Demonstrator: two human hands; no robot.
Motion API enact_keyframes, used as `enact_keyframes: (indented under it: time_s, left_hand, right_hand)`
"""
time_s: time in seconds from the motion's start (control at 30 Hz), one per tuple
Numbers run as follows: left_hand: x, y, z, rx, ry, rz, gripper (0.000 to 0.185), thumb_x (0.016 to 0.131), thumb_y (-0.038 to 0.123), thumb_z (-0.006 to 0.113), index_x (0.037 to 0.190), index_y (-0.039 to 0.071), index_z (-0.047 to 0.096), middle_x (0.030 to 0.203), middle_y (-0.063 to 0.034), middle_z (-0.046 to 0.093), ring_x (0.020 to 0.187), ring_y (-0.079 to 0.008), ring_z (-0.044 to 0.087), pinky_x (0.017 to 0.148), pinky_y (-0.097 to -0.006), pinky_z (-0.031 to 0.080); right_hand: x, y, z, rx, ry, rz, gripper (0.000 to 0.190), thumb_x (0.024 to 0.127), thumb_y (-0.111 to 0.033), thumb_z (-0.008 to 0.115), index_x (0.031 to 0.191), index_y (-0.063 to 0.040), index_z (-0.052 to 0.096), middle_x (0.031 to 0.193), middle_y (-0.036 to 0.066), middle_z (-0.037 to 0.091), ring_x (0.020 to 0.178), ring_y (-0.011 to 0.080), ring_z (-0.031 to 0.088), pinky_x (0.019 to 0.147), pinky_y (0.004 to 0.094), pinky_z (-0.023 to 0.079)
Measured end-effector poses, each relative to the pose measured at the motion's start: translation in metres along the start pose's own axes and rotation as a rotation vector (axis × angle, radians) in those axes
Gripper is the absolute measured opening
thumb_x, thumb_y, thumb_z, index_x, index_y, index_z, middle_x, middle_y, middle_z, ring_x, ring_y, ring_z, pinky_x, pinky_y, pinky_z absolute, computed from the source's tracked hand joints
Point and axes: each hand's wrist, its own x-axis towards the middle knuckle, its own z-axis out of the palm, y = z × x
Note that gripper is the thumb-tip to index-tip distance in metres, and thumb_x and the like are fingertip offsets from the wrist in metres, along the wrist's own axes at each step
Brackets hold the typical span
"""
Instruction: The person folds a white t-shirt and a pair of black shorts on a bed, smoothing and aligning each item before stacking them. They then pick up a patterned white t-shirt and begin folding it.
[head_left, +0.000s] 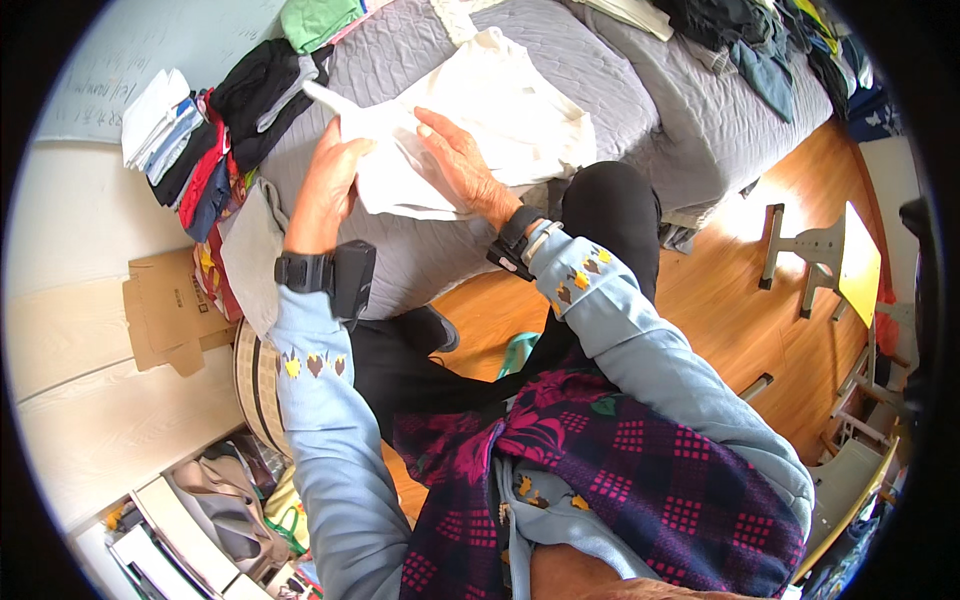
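Observation:
A white garment (517, 105) lies on the grey quilted cover of a bed (420, 259), its near part raised towards me. My left hand (330, 176) grips the garment's left side, thumb on top of the cloth; the fingers behind it are hidden. Flat against the cloth rests my right hand (461, 161), palm side down with its fingers extended. Part of the garment sticks up beyond my left hand. Bright light washes out the folds, so I cannot tell which part of the garment each hand touches.
Stacked folded clothes (176, 142) and black garments (259, 97) are at the bed's left. A green cloth (319, 22) lies at the back. Dark clothes (720, 30) are heaped at far right. Flattened cardboard (169, 307) leans left. A yellow-edged folding table (855, 262) stands right on the wooden floor.

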Motion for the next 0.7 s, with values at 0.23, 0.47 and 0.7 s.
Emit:
enact_keyframes:
  time_s: [0.23,0.47,0.7]
  left_hand:
    - [0.068,0.003,0.132,0.251,-0.213,0.067,0.046,0.083,0.013,0.062,0.125,0.001,0.047,0.093,-0.0110,0.065,0.071,-0.0187,0.067,0.053,-0.0360,0.057]
    - [0.059,-0.072,0.195,0.569,-0.079,0.159,0.067,0.093,0.031,0.063,0.145,-0.002,0.036,0.091,-0.0142,0.065,0.072,-0.0191,0.065,0.059,-0.0312,0.054]
    - [-0.010,-0.085,0.171,0.956,0.045,0.647,0.034,0.088,0.012,0.061,0.121,0.003,0.062,0.094,-0.0132,0.067,0.086,-0.0257,0.065,0.077,-0.0372,0.053]
  right_hand:
    - [-0.009,-0.008,-0.066,1.029,0.282,0.380,0.077,0.096,-0.066,0.039,0.128,0.003,0.050,0.122,0.017,0.059,0.114,0.0282,0.056,0.100,0.0442,0.045]
    - [-0.027,-0.003,-0.116,1.264,0.427,0.433,0.082,0.093,-0.070,0.034,0.135,-0.001,0.049,0.133,0.017,0.056,0.121,0.0337,0.053,0.108,0.0473,0.037]
    - [-0.030,-0.012,-0.123,1.153,0.349,0.312,0.056,0.087,-0.043,0.065,0.125,-0.004,0.055,0.119,0.012,0.062,0.110,0.0280,0.059,0.099,0.0448,0.044]
